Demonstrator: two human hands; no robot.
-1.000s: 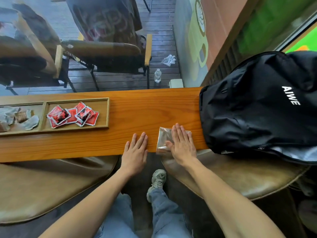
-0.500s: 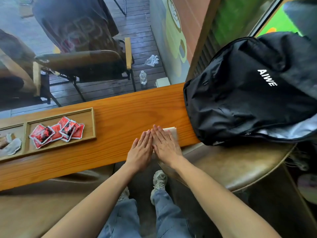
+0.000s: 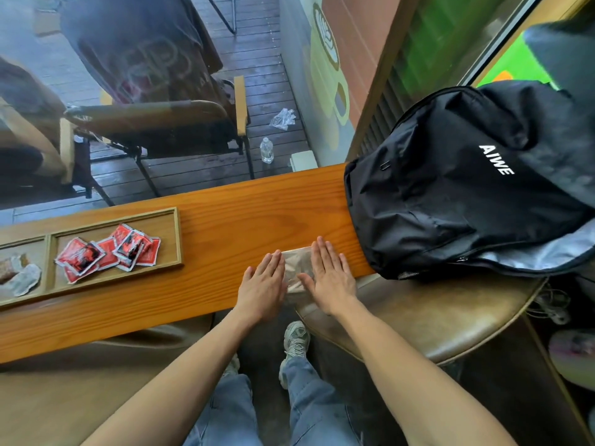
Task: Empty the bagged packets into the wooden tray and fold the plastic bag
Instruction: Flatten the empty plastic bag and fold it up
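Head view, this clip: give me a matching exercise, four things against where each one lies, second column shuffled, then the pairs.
Things:
1. red packets
2. plastic bag
3. black backpack
4. water bottle

Places:
A. on the deck floor behind the glass
B. right end of the counter, partly over the stool
C. in the larger compartment of the wooden tray
D. flat on the counter between the left hand and the right hand

Pairs: 1-C, 2-D, 3-B, 4-A

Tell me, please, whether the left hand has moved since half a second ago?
Yes. The left hand, then touching the right hand, has slid away toward the wooden tray, uncovering the folded plastic bag between them.
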